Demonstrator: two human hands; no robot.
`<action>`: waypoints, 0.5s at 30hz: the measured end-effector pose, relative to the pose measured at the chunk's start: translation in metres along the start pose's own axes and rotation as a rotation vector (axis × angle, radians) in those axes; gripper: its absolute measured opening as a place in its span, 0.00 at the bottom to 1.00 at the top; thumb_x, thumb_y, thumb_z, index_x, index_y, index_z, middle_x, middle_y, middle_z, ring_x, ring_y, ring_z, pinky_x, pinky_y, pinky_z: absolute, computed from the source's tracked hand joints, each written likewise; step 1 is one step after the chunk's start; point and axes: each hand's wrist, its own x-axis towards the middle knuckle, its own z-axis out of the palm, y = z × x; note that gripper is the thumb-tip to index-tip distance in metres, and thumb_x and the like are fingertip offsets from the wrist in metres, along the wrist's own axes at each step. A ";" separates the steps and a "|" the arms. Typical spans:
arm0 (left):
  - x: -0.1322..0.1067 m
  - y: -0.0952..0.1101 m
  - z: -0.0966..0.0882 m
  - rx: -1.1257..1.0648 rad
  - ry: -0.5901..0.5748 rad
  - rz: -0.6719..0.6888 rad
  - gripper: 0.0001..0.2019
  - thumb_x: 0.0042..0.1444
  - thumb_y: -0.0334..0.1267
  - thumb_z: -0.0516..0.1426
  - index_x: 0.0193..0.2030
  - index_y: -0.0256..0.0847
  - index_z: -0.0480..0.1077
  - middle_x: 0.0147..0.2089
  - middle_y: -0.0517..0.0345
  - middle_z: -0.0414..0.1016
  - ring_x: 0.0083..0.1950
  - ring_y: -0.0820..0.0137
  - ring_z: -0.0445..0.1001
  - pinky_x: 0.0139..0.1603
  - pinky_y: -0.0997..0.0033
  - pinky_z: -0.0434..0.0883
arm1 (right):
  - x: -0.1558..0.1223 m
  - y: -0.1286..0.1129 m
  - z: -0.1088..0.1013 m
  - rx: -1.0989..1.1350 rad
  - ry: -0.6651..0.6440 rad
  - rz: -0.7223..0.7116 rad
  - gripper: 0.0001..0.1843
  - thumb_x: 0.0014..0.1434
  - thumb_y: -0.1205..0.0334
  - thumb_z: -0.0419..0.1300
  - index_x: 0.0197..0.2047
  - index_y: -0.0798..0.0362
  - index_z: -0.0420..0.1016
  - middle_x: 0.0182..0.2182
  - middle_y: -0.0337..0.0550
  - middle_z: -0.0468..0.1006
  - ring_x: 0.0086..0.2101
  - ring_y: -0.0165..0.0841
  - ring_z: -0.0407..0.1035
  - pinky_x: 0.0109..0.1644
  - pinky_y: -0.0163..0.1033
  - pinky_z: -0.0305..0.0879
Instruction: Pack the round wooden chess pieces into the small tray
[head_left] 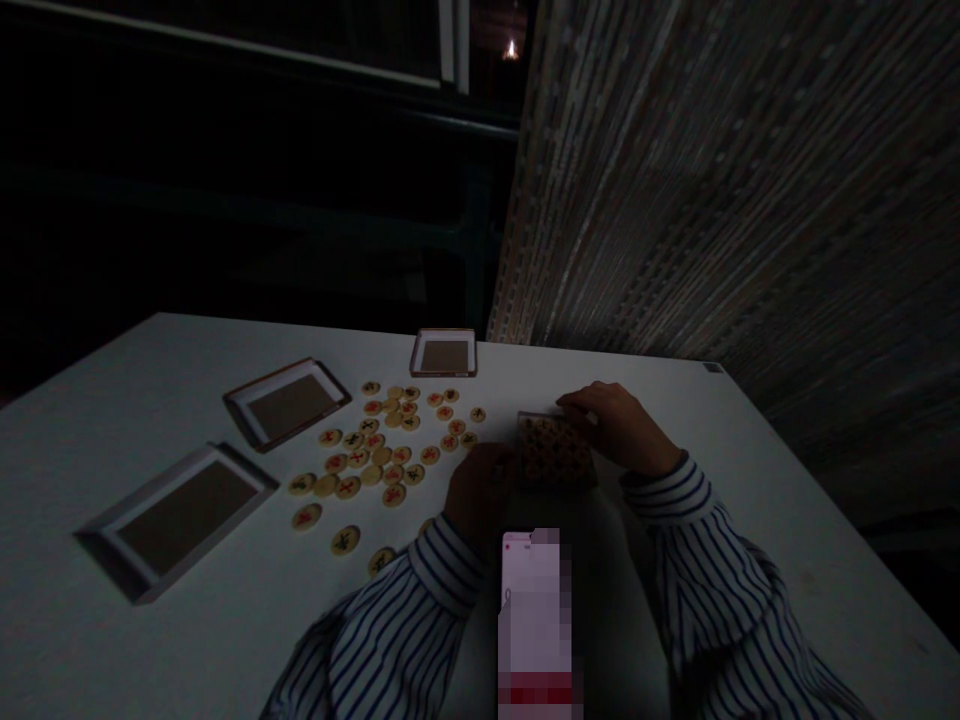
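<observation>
A small clear box [553,450] packed with round wooden game pieces sits on the white table [225,620]. My right hand [619,425] curls over the box's far right edge, fingers closed on it. My left hand [480,495] is pressed against the box's left side, fingers bent round it. Both arms wear striped sleeves. Several loose round pieces [382,450] with red and dark marks lie scattered to the left of the box.
Three shallow rectangular trays lie on the table: one at the left front [180,520], one behind it [289,402], a small one at the back [444,353]. A blurred phone-like object [534,620] hangs near my chest. A brick wall [750,180] rises at right. The room is dark.
</observation>
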 end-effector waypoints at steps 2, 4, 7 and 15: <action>0.000 0.000 0.000 -0.004 0.008 0.005 0.06 0.51 0.34 0.53 0.33 0.38 0.70 0.33 0.55 0.73 0.36 0.70 0.72 0.35 0.71 0.70 | -0.001 -0.001 -0.001 0.002 0.014 -0.012 0.11 0.57 0.64 0.52 0.41 0.53 0.72 0.35 0.43 0.78 0.35 0.33 0.68 0.40 0.39 0.59; -0.001 0.001 0.000 -0.020 0.018 0.017 0.05 0.50 0.33 0.53 0.33 0.38 0.69 0.33 0.56 0.73 0.36 0.70 0.72 0.35 0.71 0.70 | -0.001 -0.002 -0.001 0.004 0.029 -0.017 0.11 0.58 0.64 0.52 0.41 0.53 0.72 0.35 0.43 0.78 0.35 0.33 0.68 0.40 0.39 0.59; -0.001 0.006 -0.005 -0.048 0.010 0.050 0.04 0.50 0.32 0.53 0.32 0.39 0.69 0.33 0.56 0.73 0.35 0.71 0.72 0.35 0.72 0.70 | -0.002 -0.003 -0.001 0.011 0.044 -0.029 0.11 0.58 0.64 0.52 0.41 0.53 0.73 0.35 0.43 0.78 0.35 0.33 0.69 0.40 0.39 0.60; -0.011 0.019 -0.053 -0.027 -0.013 0.069 0.06 0.51 0.35 0.53 0.35 0.40 0.69 0.33 0.57 0.73 0.34 0.72 0.71 0.35 0.72 0.69 | -0.005 -0.011 -0.011 0.010 0.075 -0.017 0.12 0.58 0.62 0.51 0.41 0.54 0.73 0.34 0.44 0.77 0.35 0.34 0.68 0.40 0.40 0.61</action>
